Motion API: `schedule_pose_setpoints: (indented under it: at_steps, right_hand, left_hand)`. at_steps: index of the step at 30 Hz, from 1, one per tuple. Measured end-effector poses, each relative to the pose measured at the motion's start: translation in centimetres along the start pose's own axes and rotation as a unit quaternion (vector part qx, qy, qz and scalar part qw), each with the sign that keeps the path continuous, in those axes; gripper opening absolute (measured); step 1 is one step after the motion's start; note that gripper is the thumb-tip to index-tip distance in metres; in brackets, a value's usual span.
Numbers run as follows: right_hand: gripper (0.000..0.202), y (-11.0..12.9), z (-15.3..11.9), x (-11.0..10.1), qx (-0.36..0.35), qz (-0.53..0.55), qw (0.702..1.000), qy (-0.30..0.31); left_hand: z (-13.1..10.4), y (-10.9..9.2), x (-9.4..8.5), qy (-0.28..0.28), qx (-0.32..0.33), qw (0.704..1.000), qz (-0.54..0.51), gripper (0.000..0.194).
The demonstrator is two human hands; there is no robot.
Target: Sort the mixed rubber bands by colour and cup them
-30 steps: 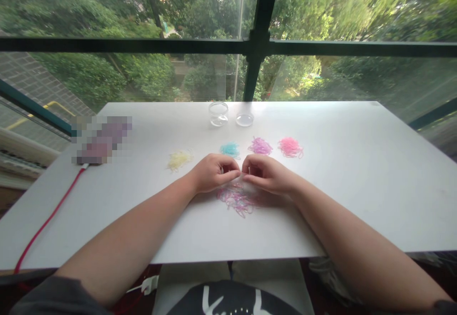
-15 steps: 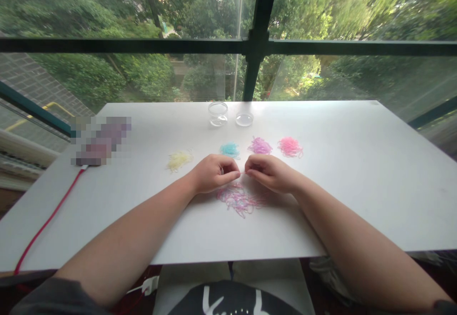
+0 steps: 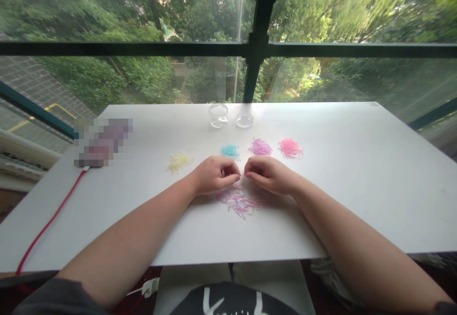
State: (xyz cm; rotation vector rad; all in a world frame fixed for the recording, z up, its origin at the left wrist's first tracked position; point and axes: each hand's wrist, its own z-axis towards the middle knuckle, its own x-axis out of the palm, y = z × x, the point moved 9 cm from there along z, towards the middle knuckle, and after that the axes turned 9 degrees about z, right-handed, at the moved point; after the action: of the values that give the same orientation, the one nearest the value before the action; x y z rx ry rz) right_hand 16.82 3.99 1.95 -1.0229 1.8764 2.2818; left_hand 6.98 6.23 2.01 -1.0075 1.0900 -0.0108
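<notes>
My left hand [image 3: 217,174] and my right hand [image 3: 267,174] are above the white table with their fingertips almost meeting. Each is closed in a pinch of thumb and forefinger; whatever lies between those tips is too small to make out. Just below them is a loose pile of mixed pink, purple and bluish rubber bands [image 3: 240,202], its upper edge partly covered by the hands. Beyond the hands sit a blue heap of bands [image 3: 230,151], a purple heap [image 3: 260,147] and a pink heap [image 3: 290,148]. Pale yellow bands [image 3: 179,161] lie left of my left hand.
A clear round tub [image 3: 218,116] stands near the table's far edge, beside a shallow clear lid [image 3: 244,120]. At the left is a blurred-out object [image 3: 105,142] with a red cable [image 3: 53,219] running to the front edge. Windows rise behind the table [image 3: 357,177].
A thin pinkish strand between the fingertips half a second ago no longer shows clearly. Both hands keep nearly the same pose, and the whole view has shifted slightly.
</notes>
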Motion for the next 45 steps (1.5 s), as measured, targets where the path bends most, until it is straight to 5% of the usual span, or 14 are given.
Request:
schedule_pose_setpoints:
  at_steps: [45]
  right_hand:
    - [0.004, -0.34, -0.35, -0.52, 0.004, -0.002, 1.000, 0.019]
  left_hand:
    - [-0.07, 0.10, -0.02, 0.000, -0.001, 1.000, 0.008, 0.012]
